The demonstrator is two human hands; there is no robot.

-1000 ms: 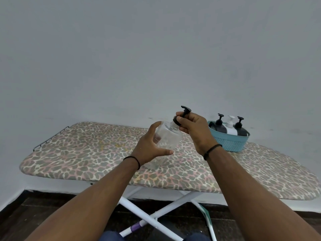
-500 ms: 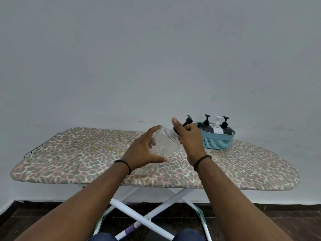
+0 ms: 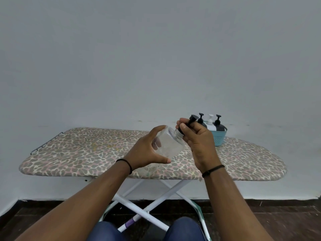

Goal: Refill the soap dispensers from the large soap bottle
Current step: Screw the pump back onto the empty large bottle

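Note:
A clear plastic soap dispenser [image 3: 169, 145] is held tilted above the ironing board [image 3: 86, 153], its neck pointing up and to the right. My left hand [image 3: 147, 150] grips its body from the left. My right hand [image 3: 196, 136] grips the black pump cap [image 3: 186, 126] at the neck, fingers curled round it. The bottle looks empty. No large soap bottle is in view.
A blue basket [image 3: 219, 139] stands at the back right of the board with three pump dispensers in it, two dark [image 3: 218, 125] and one white [image 3: 210, 122]. The board has a leopard-print cover and white crossed legs [image 3: 156, 204]. A wall stands close behind.
The view has pulled back and shifted. My right hand has turned on the pump cap, and the bottle tilts further to the right than before.

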